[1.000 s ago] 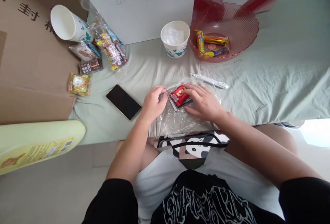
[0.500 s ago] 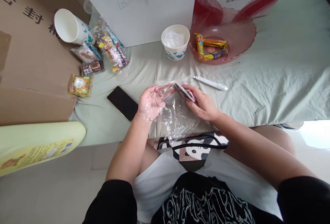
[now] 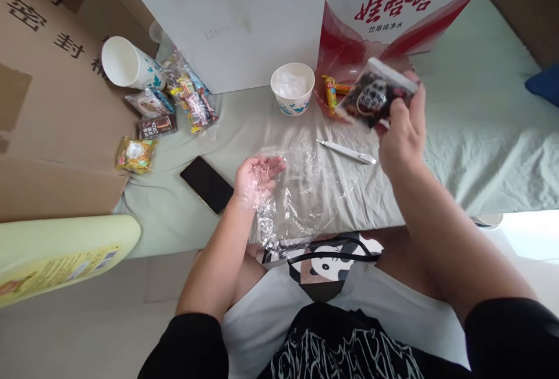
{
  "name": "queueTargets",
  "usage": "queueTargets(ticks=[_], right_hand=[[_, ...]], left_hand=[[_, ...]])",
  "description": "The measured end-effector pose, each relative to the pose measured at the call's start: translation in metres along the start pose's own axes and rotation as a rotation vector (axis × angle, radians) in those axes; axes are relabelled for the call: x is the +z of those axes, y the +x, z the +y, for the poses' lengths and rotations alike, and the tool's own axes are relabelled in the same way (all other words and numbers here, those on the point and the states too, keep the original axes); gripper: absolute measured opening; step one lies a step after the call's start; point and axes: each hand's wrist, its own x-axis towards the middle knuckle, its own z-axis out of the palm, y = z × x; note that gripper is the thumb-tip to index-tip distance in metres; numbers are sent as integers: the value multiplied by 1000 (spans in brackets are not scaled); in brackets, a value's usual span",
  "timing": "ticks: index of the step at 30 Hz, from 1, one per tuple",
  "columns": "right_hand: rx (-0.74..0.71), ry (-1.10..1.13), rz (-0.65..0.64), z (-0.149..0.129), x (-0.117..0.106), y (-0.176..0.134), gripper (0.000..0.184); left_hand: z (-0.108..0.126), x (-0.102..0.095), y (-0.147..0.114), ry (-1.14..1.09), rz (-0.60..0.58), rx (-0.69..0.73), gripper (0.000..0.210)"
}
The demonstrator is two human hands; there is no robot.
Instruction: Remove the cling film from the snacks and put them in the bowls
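Observation:
A clear plastic bag (image 3: 301, 192) lies crumpled at the cloth's front edge and hangs partly over it. My left hand (image 3: 258, 178) is covered by its film up to the wrist, the fingers stretched out and the thumb apart. To the right, my right hand (image 3: 404, 126) is raised and pinches a small dark snack packet (image 3: 371, 96) with a clear see-through edge. This packet is held in front of a pink ribbed bowl (image 3: 321, 96) and hides much of it. Inside the bowl, a yellow-wrapped snack bar (image 3: 330, 94) shows. A white pen-like cutter (image 3: 347, 151) lies between my hands.
Behind the bag stands a paper cup (image 3: 293, 106) with crumpled plastic in it. A phone (image 3: 207, 184) lies left of my left hand. Farther left are wrapped snacks (image 3: 192, 99), a tipped paper cup (image 3: 148, 71) and a cardboard box (image 3: 61, 134). White boxes (image 3: 244, 41) line the back.
My right hand has moved right and up with the packet, away from the bag, to in front of the bowl. My left hand has stayed nearly in place under the film.

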Motion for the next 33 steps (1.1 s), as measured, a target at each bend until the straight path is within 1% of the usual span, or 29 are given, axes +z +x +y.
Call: queueTargets(ticks=[2, 3, 5, 6, 7, 8, 10, 11, 12, 13, 15, 16, 18, 20, 21, 22, 23, 24, 25, 26, 27, 29, 31, 33], right_hand=[[56, -37, 92, -1, -13, 14, 62], [52, -65, 110, -6, -19, 15, 65], [-17, -78, 76, -20, -24, 7, 60], [-67, -33, 15, -28, -24, -1, 56], [-119, 35, -84, -35, -22, -11, 55], [-169, 111, -209, -41, -18, -22, 58], [-237, 229, -460, -51, -8, -41, 75], [-242, 261, -549, -54, -2, -48, 83], [-226, 281, -601, -57, 3, -54, 82], [-194, 296, -630, -60, 6, -57, 71], [-84, 328, -630, -65, 11, -58, 34], [-11, 346, -602, -67, 11, -57, 24], [150, 398, -492, -69, 10, -53, 24], [304, 483, -340, -68, 9, -50, 25], [368, 533, -267, -66, 9, -49, 26], [424, 582, -203, -64, 10, -48, 28], [475, 625, -150, -61, 11, -46, 30], [523, 662, -114, -58, 12, -45, 31], [569, 691, -93, -55, 12, -44, 33], [613, 712, -84, -53, 12, -43, 34], [650, 725, -88, -52, 12, -42, 34], [678, 736, -140, -50, 9, -43, 35], [653, 730, -255, -50, 7, -47, 47], [621, 713, -347, -49, 5, -51, 61]], left_hand=[[1, -1, -3, 18, -67, -58, 15], [1, -1, -4, 28, -101, -84, 17], [1, -1, -5, 45, -164, -123, 20], [1, -1, -5, 54, -192, -138, 21], [0, -1, -4, 64, -219, -151, 23], [0, -1, -4, 78, -245, -165, 23], [-2, -1, -2, 114, -299, -192, 23], [-3, -1, -1, 137, -322, -205, 23], [-3, -1, -1, 162, -339, -217, 23], [-3, -1, 0, 191, -348, -226, 24], [-1, -3, 1, 249, -329, -228, 24], [1, -4, 2, 266, -294, -207, 23], [6, -8, 2, 258, -171, -80, 25], [12, -12, 2, 220, -62, 118, 37], [14, -14, 1, 216, -52, 201, 46], [15, -16, 1, 233, -80, 248, 55], [15, -17, 0, 269, -136, 254, 62], [14, -18, 0, 319, -193, 226, 66], [12, -18, 0, 375, -226, 188, 68], [11, -18, 1, 430, -224, 155, 67], [9, -17, 3, 469, -187, 138, 61], [7, -16, 6, 475, -65, 162, 42], [10, -17, 10, 395, 19, 202, 29], [15, -19, 13, 291, 71, 229, 21]])
